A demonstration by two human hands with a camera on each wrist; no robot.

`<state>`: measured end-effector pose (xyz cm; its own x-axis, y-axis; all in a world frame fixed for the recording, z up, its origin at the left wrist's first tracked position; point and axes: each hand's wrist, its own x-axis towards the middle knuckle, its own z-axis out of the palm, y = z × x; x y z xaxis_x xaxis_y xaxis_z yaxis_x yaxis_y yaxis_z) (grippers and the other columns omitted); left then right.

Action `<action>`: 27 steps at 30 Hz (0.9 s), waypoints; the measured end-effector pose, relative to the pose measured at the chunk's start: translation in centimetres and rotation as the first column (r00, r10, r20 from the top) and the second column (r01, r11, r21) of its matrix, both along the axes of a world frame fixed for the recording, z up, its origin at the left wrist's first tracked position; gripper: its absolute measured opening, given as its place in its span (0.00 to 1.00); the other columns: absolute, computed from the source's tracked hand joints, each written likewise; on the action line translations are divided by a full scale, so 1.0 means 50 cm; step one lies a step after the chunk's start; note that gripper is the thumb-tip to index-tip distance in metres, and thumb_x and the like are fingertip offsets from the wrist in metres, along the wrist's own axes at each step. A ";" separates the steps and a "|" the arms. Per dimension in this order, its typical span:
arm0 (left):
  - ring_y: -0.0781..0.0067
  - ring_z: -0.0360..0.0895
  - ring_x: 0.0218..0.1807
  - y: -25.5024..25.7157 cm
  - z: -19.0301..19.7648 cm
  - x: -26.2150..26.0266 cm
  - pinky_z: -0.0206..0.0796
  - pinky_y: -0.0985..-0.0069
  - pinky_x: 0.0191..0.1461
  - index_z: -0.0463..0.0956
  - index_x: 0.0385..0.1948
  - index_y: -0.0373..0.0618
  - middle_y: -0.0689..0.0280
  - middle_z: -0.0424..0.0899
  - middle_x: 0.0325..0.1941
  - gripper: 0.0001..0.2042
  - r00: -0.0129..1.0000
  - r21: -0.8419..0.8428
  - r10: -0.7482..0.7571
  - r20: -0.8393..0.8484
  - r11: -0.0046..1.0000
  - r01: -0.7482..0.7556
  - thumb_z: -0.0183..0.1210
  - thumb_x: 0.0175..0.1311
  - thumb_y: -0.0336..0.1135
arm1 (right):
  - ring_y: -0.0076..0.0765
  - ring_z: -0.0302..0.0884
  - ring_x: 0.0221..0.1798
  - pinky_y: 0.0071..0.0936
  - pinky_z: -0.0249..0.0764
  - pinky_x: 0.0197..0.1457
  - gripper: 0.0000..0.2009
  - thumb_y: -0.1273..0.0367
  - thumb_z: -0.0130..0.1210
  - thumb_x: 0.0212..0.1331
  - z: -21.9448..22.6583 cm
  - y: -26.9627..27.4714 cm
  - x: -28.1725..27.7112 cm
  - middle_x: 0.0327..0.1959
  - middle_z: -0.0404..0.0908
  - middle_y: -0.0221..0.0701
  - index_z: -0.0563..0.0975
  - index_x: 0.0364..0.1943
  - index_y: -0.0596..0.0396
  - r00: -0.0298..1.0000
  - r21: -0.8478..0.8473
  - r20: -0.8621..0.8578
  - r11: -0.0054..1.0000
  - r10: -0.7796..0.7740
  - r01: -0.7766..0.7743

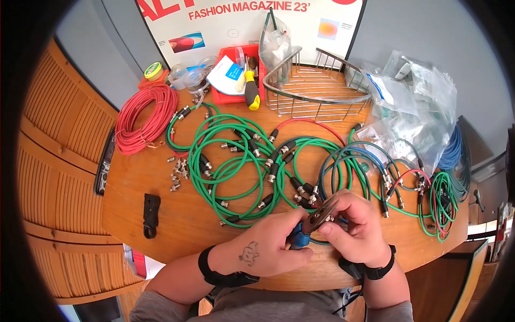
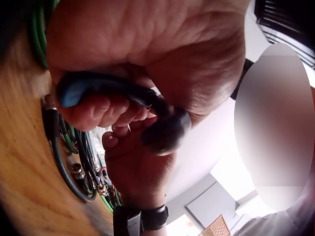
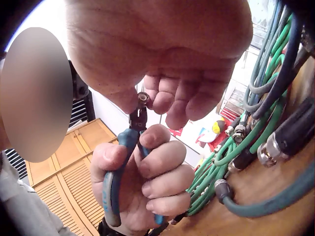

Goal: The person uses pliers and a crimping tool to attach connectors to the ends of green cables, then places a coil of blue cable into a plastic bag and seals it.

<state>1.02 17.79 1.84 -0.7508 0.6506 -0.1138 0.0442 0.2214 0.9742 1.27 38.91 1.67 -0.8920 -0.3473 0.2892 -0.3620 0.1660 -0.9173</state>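
Observation:
My left hand (image 1: 263, 244) grips a pair of pliers (image 3: 138, 119) by its blue handles (image 3: 116, 184), fingers curled round them. The dark metal jaws point up and to the right in the head view, in front of my right hand (image 1: 358, 229). Between thumb and fingertips, my right hand pinches a small ring-shaped metal connector part (image 3: 143, 97) right at the pliers' tips. Beyond both hands lie coiled green cables (image 1: 230, 161) with black-booted metal connectors. Several loose metal connectors (image 1: 178, 173) sit in a small pile on the left of the wooden table (image 1: 177, 228).
A black stripping tool (image 1: 151, 214) lies at the left. Farther back are a red cable coil (image 1: 146, 119), a red bin (image 1: 228, 98) with a yellow-black screwdriver (image 1: 251, 91), and a wire basket (image 1: 316, 96). Plastic bags (image 1: 424, 102) and bundled cables (image 1: 444, 201) occupy the right.

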 end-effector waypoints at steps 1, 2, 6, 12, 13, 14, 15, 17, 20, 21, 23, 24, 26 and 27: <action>0.73 0.68 0.25 0.000 0.000 0.000 0.62 0.74 0.28 0.68 0.38 0.40 0.65 0.71 0.25 0.16 1.000 -0.011 0.006 -0.001 1.000 -0.006 0.65 0.53 0.34 | 0.36 0.75 0.29 0.28 0.70 0.32 0.05 0.70 0.56 0.64 0.002 0.001 0.001 0.27 0.77 0.34 0.77 0.35 0.59 1.000 0.000 0.001 1.000 -0.004 0.004; 0.74 0.67 0.24 -0.001 -0.001 0.000 0.62 0.75 0.28 0.68 0.38 0.40 0.65 0.70 0.25 0.16 1.000 -0.022 0.014 -0.001 1.000 -0.014 0.65 0.53 0.34 | 0.35 0.75 0.29 0.28 0.70 0.32 0.05 0.70 0.56 0.64 0.004 0.000 0.001 0.27 0.77 0.34 0.77 0.35 0.59 1.000 0.015 -0.016 1.000 -0.001 0.001; 0.76 0.66 0.25 -0.005 -0.004 -0.003 0.62 0.77 0.30 0.69 0.48 0.43 0.70 0.69 0.26 0.23 0.998 -0.083 -0.043 0.045 0.995 0.047 0.68 0.51 0.34 | 0.34 0.76 0.30 0.28 0.70 0.33 0.05 0.71 0.55 0.65 -0.002 0.002 -0.004 0.28 0.78 0.34 0.77 0.36 0.59 0.995 0.052 -0.087 0.998 0.050 -0.046; 0.78 0.66 0.27 -0.004 -0.003 -0.005 0.62 0.78 0.32 0.69 0.46 0.44 0.71 0.69 0.27 0.22 0.993 -0.091 -0.066 0.100 0.993 0.076 0.68 0.51 0.35 | 0.33 0.78 0.30 0.26 0.72 0.32 0.05 0.73 0.54 0.65 -0.009 0.001 -0.004 0.30 0.80 0.35 0.77 0.39 0.61 0.997 -0.071 -0.011 0.994 0.080 -0.080; 0.80 0.65 0.27 -0.003 -0.009 -0.003 0.61 0.79 0.30 0.68 0.42 0.43 0.71 0.68 0.27 0.20 0.998 -0.033 -0.048 0.044 0.998 0.049 0.68 0.52 0.37 | 0.33 0.78 0.30 0.26 0.72 0.32 0.05 0.73 0.54 0.65 -0.008 0.003 -0.003 0.30 0.80 0.35 0.77 0.39 0.61 0.997 -0.073 -0.013 0.995 0.074 -0.075; 0.82 0.65 0.26 -0.002 -0.013 -0.002 0.60 0.79 0.28 0.67 0.38 0.42 0.71 0.68 0.26 0.19 1.000 0.028 -0.026 -0.011 0.999 0.026 0.68 0.54 0.40 | 0.31 0.79 0.29 0.24 0.72 0.31 0.05 0.74 0.56 0.63 -0.006 0.005 -0.002 0.30 0.80 0.35 0.78 0.39 0.61 0.997 -0.072 -0.022 0.994 0.075 -0.076; 0.82 0.65 0.26 -0.002 -0.012 -0.002 0.60 0.79 0.28 0.67 0.38 0.42 0.71 0.68 0.26 0.19 0.999 0.027 -0.031 -0.013 0.999 0.032 0.68 0.54 0.40 | 0.29 0.79 0.29 0.23 0.73 0.30 0.06 0.75 0.58 0.62 -0.004 0.007 -0.002 0.31 0.80 0.35 0.78 0.40 0.62 0.997 -0.070 -0.031 0.994 0.076 -0.078; 0.84 0.64 0.26 -0.005 -0.011 -0.002 0.59 0.81 0.28 0.68 0.40 0.42 0.72 0.68 0.27 0.24 0.998 0.068 -0.033 0.046 0.997 0.030 0.71 0.53 0.47 | 0.27 0.79 0.29 0.21 0.74 0.29 0.06 0.76 0.60 0.60 0.002 0.005 0.000 0.31 0.80 0.34 0.78 0.40 0.62 0.997 -0.062 -0.072 0.997 0.036 -0.041; 0.84 0.64 0.26 -0.006 -0.017 -0.004 0.59 0.82 0.28 0.69 0.42 0.41 0.73 0.68 0.27 0.30 0.999 0.076 -0.037 0.035 0.997 0.035 0.72 0.49 0.54 | 0.25 0.79 0.29 0.20 0.75 0.29 0.08 0.77 0.63 0.57 0.005 0.004 0.001 0.31 0.80 0.34 0.79 0.40 0.62 0.991 -0.059 -0.132 0.998 -0.006 -0.001; 0.84 0.64 0.26 -0.008 -0.019 -0.004 0.59 0.82 0.28 0.69 0.42 0.41 0.73 0.68 0.27 0.30 0.999 0.075 -0.040 0.034 0.996 0.037 0.72 0.49 0.54 | 0.25 0.80 0.29 0.20 0.76 0.29 0.09 0.77 0.64 0.56 0.006 0.004 0.001 0.31 0.81 0.34 0.79 0.40 0.61 0.988 -0.061 -0.153 0.998 -0.012 0.003; 0.85 0.64 0.26 -0.009 -0.024 -0.001 0.59 0.83 0.28 0.70 0.42 0.41 0.74 0.68 0.27 0.33 0.998 0.079 -0.026 0.053 0.997 0.022 0.73 0.47 0.58 | 0.25 0.80 0.29 0.20 0.76 0.29 0.09 0.77 0.64 0.55 0.007 0.006 0.001 0.31 0.81 0.34 0.80 0.40 0.61 0.984 -0.058 -0.176 0.998 -0.029 0.019; 0.85 0.64 0.26 -0.009 -0.023 -0.001 0.59 0.83 0.28 0.70 0.42 0.41 0.74 0.68 0.27 0.33 0.998 0.079 -0.026 0.052 0.997 0.022 0.73 0.47 0.58 | 0.25 0.80 0.29 0.20 0.76 0.29 0.10 0.77 0.65 0.55 0.007 0.005 0.001 0.31 0.81 0.34 0.80 0.41 0.60 0.980 -0.056 -0.196 0.998 -0.043 0.032; 0.86 0.63 0.27 -0.010 -0.022 -0.001 0.58 0.83 0.28 0.70 0.42 0.41 0.75 0.67 0.26 0.34 0.993 0.113 -0.017 0.113 0.994 0.004 0.73 0.45 0.59 | 0.25 0.80 0.29 0.20 0.76 0.29 0.10 0.76 0.65 0.55 0.004 0.003 0.003 0.31 0.81 0.34 0.80 0.41 0.60 0.977 -0.059 -0.204 0.997 -0.068 0.057; 0.86 0.63 0.27 -0.011 -0.023 -0.002 0.58 0.83 0.28 0.70 0.42 0.41 0.75 0.67 0.26 0.34 0.994 0.112 -0.019 0.112 0.994 0.006 0.73 0.45 0.59 | 0.25 0.80 0.29 0.20 0.75 0.29 0.10 0.76 0.65 0.54 0.003 0.003 0.004 0.31 0.81 0.34 0.81 0.41 0.59 0.973 -0.061 -0.213 0.995 -0.094 0.082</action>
<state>0.93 17.24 0.71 -0.7292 0.6731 -0.1235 -0.0648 0.1118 0.9916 1.46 39.03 1.83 -0.8332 -0.2501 0.4933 -0.5382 0.1611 -0.8273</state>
